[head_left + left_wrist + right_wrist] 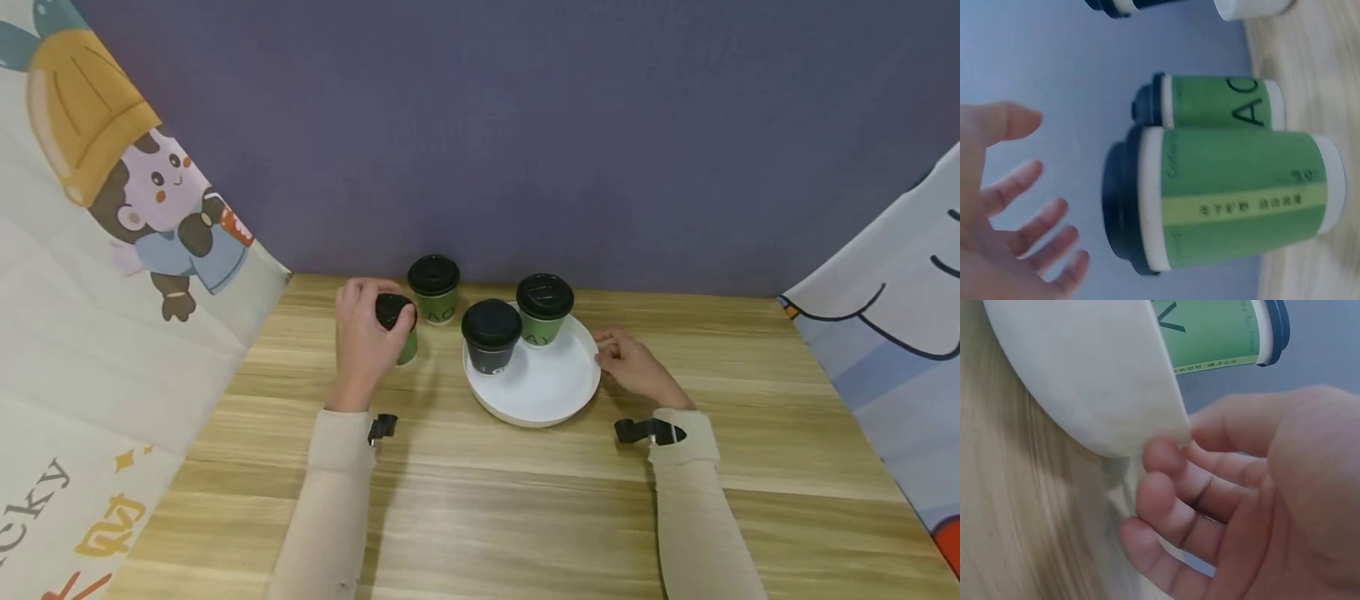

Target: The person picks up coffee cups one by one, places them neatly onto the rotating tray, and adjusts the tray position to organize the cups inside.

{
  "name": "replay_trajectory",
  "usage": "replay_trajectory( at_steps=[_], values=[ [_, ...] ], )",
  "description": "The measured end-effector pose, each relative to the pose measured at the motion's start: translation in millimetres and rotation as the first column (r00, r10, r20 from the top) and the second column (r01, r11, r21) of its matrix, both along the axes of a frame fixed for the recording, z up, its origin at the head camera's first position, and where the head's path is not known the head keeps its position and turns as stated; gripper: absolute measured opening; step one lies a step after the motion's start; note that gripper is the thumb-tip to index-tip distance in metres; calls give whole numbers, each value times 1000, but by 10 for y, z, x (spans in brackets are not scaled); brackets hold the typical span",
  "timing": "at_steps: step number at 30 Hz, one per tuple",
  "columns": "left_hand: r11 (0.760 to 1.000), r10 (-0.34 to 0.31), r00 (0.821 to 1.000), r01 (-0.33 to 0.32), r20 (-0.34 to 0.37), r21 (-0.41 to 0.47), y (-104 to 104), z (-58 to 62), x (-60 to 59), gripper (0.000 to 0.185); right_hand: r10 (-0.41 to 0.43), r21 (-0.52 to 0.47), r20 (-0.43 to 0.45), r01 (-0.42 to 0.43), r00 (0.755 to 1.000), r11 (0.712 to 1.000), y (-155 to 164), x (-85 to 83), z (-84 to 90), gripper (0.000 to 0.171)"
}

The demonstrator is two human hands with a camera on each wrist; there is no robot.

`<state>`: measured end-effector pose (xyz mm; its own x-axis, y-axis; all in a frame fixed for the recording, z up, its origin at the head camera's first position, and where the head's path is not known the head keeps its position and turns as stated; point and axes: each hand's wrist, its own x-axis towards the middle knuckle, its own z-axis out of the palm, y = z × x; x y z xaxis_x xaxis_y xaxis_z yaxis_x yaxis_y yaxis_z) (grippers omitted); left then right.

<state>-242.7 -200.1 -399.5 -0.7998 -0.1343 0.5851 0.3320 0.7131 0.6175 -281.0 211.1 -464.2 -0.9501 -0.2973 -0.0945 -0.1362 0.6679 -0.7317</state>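
- The left hand (365, 337) hovers at the near green cup (407, 350), which stands on the worktop (525, 500) close to its far edge, left of the middle and well clear of the plate.
- In the left wrist view its fingers (1029, 225) are spread and straight. A gap shows between them and the near green cup (1235, 200), so nothing is gripped yet.
- Just behind that cup, nearer the far edge, stands the back green cup (435, 292), also lidded in black. The two sit very close, but I cannot tell whether they touch.
- The white plate (547, 392) lies toward the far edge near the middle. It carries a black cup (491, 337) and the plated green cup (543, 310) on its far side, and its near half is bare.
- The right hand (633, 367) is at the plate's right rim. In the right wrist view its fingers (1166, 456) are lightly curled with tips against the rim (1097, 375). Whether the thumb closes a pinch I cannot tell.
- The step in hand looks like the reach for the near green cup, with the plate steadied.
- A grasp would call for closing round the cup wall below the lid without nudging the back green cup.
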Motion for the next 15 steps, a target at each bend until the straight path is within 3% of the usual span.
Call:
replay_trajectory(
  at_steps=[4,7,13,15],
  values=[
    [998,-6,995,12,95,-56,-119,-61,12,53,36,-63,77,-31,996,998,3,108,-28,43],
    [995,-19,982,37,190,-88,-193,-101,36,68,69,-127,136,-52,988,991,8,194,-50,48],
    [982,-68,949,118,309,-145,-331,-174,97,81,96,-263,213,-38,972,964,-30,434,-162,57],
    [980,-73,941,130,331,-153,-341,-176,99,83,95,-271,231,-29,968,962,-29,428,-187,59]
  ],
)
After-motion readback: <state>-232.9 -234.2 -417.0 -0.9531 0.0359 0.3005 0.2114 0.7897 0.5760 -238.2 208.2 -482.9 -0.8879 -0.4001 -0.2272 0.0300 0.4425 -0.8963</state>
